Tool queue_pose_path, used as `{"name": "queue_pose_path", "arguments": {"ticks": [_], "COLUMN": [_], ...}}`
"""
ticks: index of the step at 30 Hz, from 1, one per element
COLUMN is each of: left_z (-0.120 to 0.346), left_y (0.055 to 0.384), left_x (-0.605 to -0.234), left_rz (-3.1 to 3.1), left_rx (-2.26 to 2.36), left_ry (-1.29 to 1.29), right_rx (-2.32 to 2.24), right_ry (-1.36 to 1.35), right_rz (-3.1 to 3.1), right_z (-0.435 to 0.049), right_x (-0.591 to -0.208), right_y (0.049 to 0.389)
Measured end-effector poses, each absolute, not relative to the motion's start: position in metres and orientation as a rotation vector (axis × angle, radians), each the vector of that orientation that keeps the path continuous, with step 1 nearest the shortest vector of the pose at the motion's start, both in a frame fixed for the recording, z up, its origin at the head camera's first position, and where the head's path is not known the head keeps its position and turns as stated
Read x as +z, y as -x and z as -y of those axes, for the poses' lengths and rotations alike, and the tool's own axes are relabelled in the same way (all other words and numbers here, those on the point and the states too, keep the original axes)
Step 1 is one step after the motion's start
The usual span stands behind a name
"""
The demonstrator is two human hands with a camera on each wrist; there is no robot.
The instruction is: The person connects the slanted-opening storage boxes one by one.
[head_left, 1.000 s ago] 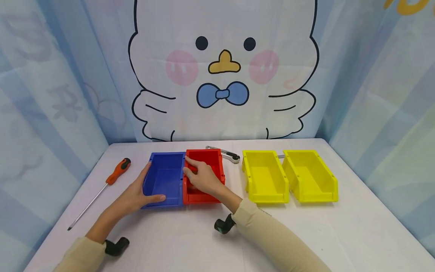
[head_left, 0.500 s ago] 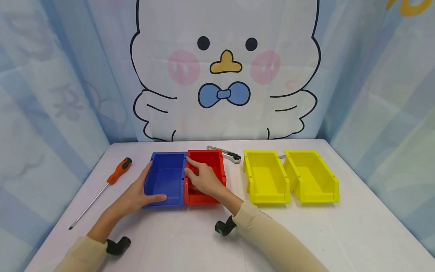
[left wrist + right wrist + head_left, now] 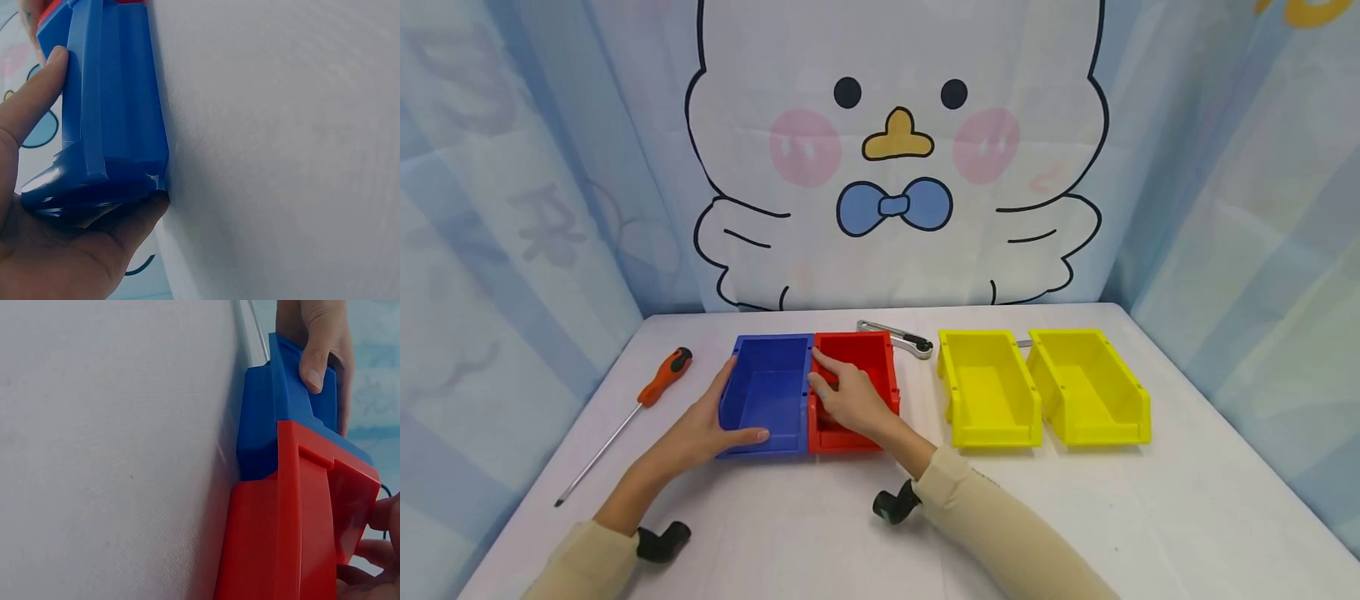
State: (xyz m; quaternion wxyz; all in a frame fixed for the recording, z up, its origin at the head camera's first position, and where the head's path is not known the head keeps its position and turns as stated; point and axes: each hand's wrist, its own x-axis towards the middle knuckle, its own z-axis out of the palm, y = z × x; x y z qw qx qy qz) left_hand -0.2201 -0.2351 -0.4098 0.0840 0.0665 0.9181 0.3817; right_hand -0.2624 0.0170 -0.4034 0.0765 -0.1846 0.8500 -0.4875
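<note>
A blue storage bin (image 3: 767, 387) and a red storage bin (image 3: 874, 358) stand side by side on the table, their walls touching. My left hand (image 3: 696, 429) grips the blue bin, thumb over its front lip and fingers along its outer left side. In the left wrist view, one fingertip reaches the bin's lower edge near the tabletop. Over the red bin, my right hand (image 3: 857, 402) holds the adjoining rims, with index finger and thumb at the seam. The right wrist view shows curled fingers inside the red bin (image 3: 312, 506); their exact contact is partly hidden.
Two yellow bins (image 3: 988, 400) stand at the right, with a thin metal end showing between them. Behind the red bin lies a ratchet wrench (image 3: 912, 343), partly hidden. An orange-handled screwdriver (image 3: 660, 379) lies at the left. A printed curtain encloses the white table (image 3: 1037, 517).
</note>
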Motion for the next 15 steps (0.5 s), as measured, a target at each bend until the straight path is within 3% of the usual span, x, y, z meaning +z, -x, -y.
{"name": "queue_pose_path", "arguments": {"ticks": [15], "left_z": [0.2365], "left_y": [0.2212], "left_x": [-0.4045], "left_rz": [-2.797], "left_rx": [0.975], "left_ry": [-0.212], "right_rx": [-1.323], "right_ry": [0.562], "right_rz": [-2.637], "right_z": [-0.0134], "right_x": [-0.3979], "right_y": [0.2609]}}
